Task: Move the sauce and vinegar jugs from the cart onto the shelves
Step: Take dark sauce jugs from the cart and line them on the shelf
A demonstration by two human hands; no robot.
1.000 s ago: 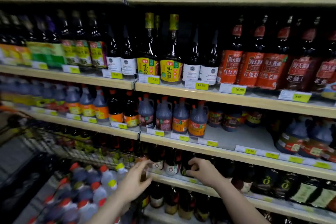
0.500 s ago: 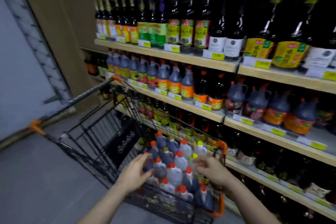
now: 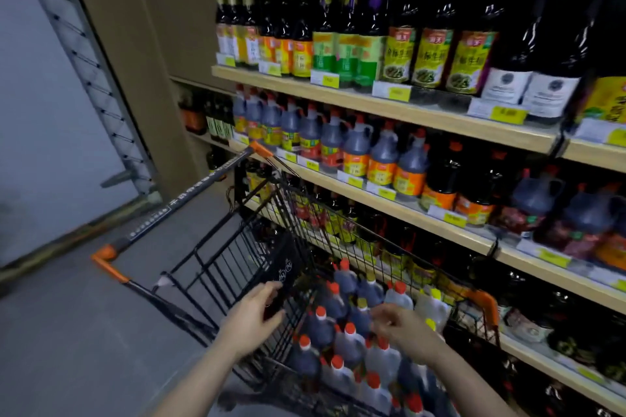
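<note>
Both hands hover with loose, empty fingers over the jugs (image 3: 342,328) packed in the cart (image 3: 237,257), the left hand (image 3: 252,318) at its wire side, the right hand (image 3: 403,328) above the caps, beside the shelves (image 3: 389,105).

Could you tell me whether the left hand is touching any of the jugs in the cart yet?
Apart. The head view shows the left hand over the cart's wire side, clear of the nearest dark jug.
</note>
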